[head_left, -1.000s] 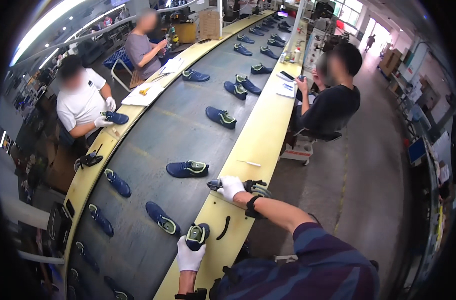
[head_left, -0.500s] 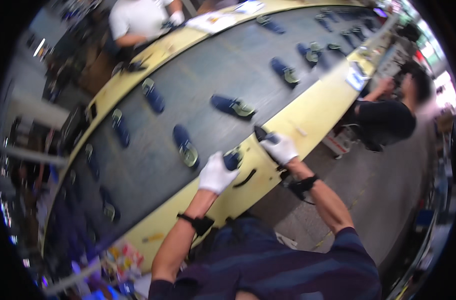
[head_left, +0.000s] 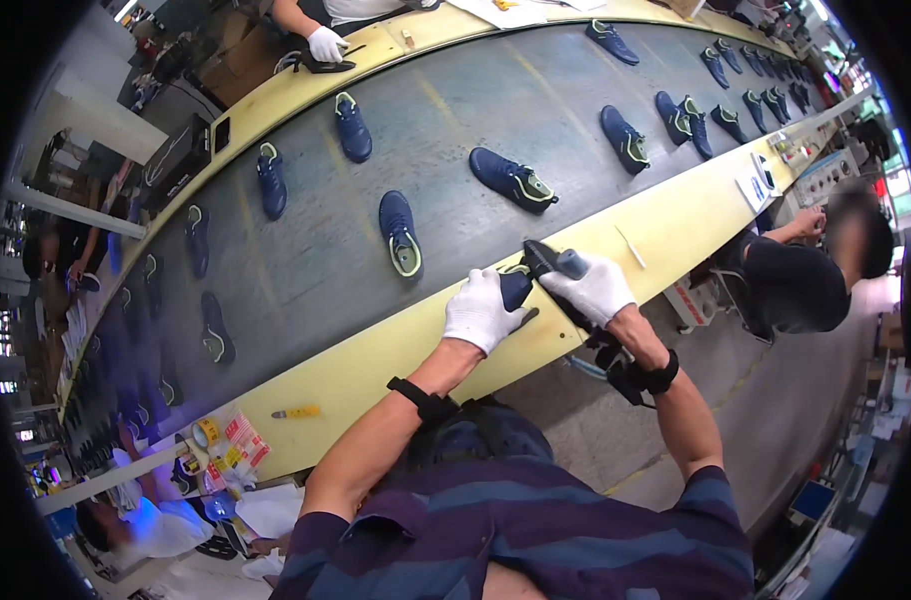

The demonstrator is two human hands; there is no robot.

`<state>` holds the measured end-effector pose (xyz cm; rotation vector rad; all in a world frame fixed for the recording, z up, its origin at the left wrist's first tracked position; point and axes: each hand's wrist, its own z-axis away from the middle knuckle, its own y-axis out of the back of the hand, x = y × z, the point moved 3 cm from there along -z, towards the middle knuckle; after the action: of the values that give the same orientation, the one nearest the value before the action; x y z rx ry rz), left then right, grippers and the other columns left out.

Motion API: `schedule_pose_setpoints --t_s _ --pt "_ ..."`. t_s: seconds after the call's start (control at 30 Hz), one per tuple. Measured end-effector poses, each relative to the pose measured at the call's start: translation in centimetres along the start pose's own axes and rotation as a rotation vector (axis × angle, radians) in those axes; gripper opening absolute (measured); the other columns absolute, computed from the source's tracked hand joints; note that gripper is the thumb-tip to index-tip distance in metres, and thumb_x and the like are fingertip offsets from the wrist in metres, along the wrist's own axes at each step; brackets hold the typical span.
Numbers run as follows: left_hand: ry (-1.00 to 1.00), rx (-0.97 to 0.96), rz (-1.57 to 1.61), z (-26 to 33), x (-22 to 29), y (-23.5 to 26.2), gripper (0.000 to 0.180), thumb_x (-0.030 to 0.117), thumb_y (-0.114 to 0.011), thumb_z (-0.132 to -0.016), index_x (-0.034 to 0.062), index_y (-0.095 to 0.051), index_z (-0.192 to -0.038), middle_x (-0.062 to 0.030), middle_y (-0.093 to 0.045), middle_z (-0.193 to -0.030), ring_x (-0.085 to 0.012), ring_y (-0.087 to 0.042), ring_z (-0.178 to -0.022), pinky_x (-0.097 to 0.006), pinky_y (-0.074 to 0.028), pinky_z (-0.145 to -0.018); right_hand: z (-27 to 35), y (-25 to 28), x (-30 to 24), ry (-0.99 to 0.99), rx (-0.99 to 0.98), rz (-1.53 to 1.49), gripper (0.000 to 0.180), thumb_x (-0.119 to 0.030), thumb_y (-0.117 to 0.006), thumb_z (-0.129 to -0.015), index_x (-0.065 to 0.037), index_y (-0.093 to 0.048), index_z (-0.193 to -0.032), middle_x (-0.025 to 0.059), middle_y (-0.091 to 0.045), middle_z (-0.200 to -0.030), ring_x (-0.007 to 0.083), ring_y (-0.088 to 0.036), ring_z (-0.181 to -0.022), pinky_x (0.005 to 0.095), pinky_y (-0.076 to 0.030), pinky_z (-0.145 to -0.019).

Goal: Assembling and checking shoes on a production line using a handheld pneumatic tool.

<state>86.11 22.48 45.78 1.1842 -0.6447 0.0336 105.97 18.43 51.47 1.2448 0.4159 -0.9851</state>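
Observation:
My left hand (head_left: 480, 310), in a white glove, presses down on a dark blue shoe (head_left: 515, 287) that lies on the yellow edge (head_left: 395, 350) of the conveyor. My right hand (head_left: 597, 290), also gloved white, grips a black hand tool (head_left: 547, 266) with a blue-grey handle, its tip against the shoe. A black cord runs from the tool down past my right wrist. Both wrists wear black straps.
Several dark blue shoes with green trim lie spaced along the grey belt (head_left: 305, 260), the nearest (head_left: 400, 232) just left of my hands. A seated person in black (head_left: 805, 280) works to my right. Another gloved hand (head_left: 327, 44) works across the belt. Tape rolls and packets (head_left: 220, 445) sit at lower left.
My view has swung further down and to the left. Both hands have come together on the shoe at the conveyor edge, with the tool now held against it.

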Motion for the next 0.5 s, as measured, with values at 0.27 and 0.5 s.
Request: schedule_pose_setpoints --t_s 0.27,0.5 --pt "0.076 -0.065 0.087 -0.1 -0.6 -0.1 0.068 0.047 -0.088 -0.078 0.0011 -0.060 -0.119 -0.0220 -0.064 -0.115 -0.0404 -0.072 -0.103 -0.050 -0.060 -0.091 1.4 0.5 -4.7 0.027 -0.155 0.054 0.038 -0.039 -0.084 -0.087 -0.003 -0.076 -0.100 0.0183 -0.073 -0.084 0.0332 -0.073 -0.078 0.0407 -0.057 -0.074" --pt "0.153 -0.006 0.136 3.6 -5.0 0.2 0.067 0.044 -0.083 -0.081 0.0027 -0.059 -0.127 -0.0245 -0.065 -0.122 -0.0427 -0.070 -0.108 -0.050 -0.059 -0.093 -4.1 -2.1 0.2 -0.102 -0.231 0.155 0.051 -0.046 -0.076 -0.089 0.000 -0.077 -0.112 0.0178 -0.078 -0.093 0.0265 -0.076 -0.084 0.0381 -0.058 -0.081"
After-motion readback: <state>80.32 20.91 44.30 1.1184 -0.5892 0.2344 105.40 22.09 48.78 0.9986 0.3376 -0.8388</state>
